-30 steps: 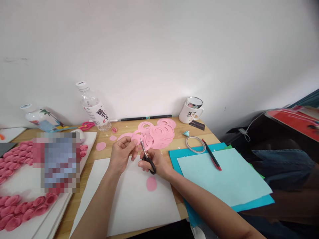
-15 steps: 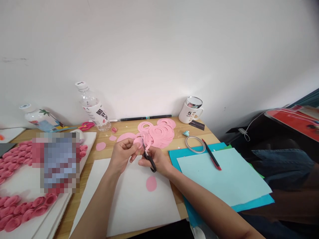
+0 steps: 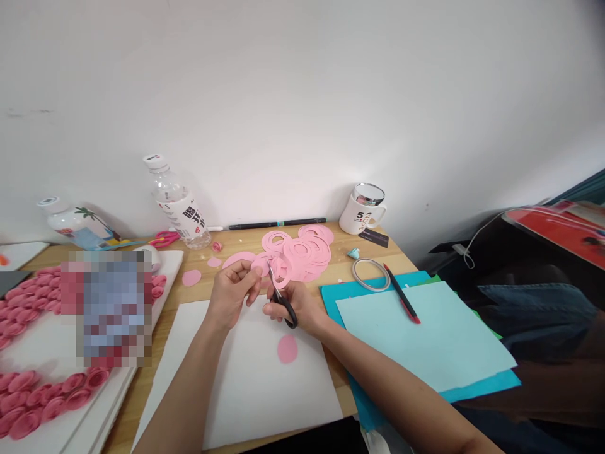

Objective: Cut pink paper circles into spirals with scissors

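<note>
My left hand [image 3: 232,291] pinches a small pink paper disc [image 3: 263,267] above the white sheet [image 3: 246,384]. My right hand [image 3: 295,308] grips black-handled scissors [image 3: 282,299], the blades pointing up into the pink disc. A cut pink circle [image 3: 287,349] lies on the white sheet just below my hands. Behind them sits a heap of pink paper rings [image 3: 297,252] on the wooden table [image 3: 340,268].
Two plastic bottles [image 3: 178,203] stand at the back left, a white mug [image 3: 366,209] at the back right. A tape ring [image 3: 370,275] and a red pen [image 3: 401,294] lie by light blue paper [image 3: 425,334]. A board with pink paper roses [image 3: 33,391] fills the left.
The scissors' blades have shifted slightly and the pink disc has been turned a little in my left fingers. Both hands stay in the same place.
</note>
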Demonstrator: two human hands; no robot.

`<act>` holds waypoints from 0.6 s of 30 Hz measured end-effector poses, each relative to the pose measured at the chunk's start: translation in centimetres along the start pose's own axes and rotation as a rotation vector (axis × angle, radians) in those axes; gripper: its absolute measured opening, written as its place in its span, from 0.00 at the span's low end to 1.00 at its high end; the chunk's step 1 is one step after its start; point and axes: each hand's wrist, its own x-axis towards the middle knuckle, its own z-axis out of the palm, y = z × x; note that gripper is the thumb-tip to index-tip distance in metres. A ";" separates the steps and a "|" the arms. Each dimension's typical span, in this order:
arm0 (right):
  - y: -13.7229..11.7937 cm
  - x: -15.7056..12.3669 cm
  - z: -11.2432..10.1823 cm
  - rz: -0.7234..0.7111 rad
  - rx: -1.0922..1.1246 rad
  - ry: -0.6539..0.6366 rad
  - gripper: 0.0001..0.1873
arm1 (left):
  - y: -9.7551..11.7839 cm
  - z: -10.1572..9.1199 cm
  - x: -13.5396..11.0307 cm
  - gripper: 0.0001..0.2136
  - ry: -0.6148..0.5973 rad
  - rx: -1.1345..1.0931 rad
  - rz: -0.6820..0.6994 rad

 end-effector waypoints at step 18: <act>-0.6 -0.1 0.4 0.054 -0.031 0.081 0.19 | 0.0 -0.2 0.0 0.10 0.004 0.048 0.013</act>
